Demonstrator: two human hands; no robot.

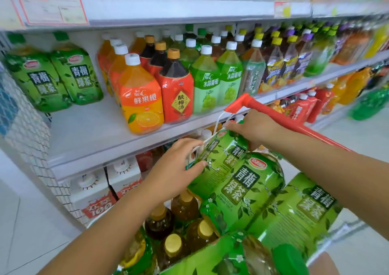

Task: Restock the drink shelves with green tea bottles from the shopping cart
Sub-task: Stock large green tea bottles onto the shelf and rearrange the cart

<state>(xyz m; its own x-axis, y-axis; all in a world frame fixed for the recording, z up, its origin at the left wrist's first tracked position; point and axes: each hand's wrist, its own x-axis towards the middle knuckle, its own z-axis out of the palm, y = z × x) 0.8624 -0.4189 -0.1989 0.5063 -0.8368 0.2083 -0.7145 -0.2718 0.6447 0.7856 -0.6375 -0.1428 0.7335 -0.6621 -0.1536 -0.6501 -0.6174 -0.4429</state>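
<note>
Left hand (174,167) is curled against the near side of a tea bottle (223,159). Its thumb presses the green label, and its fingers bend over the upper edge beside a thin white strap (217,123). Whether the fingers hook that strap cannot be told.

Right hand (255,127) is closed over the top of the same bottle, knuckles up and fingers wrapped down round the neck. A sliver of green cap shows under the fingers. So both hands have hold of the one bottle.

It is tilted, top toward the shelves, above the cart and just in front of the red cart handle (280,117). Its lower part lies against a second tea bottle (250,184), which rests in the cart on its side. A third (305,209) lies next to that, to the right. Brown bottles (185,203) with yellow caps stand in the cart below the left wrist.

On the middle shelf (88,131), two shelved tea bottles (40,83) stand upright at the far left. Bare shelf separates them from an orange bottle (141,100). Red and pale green bottles stand in rows to its right.
</note>
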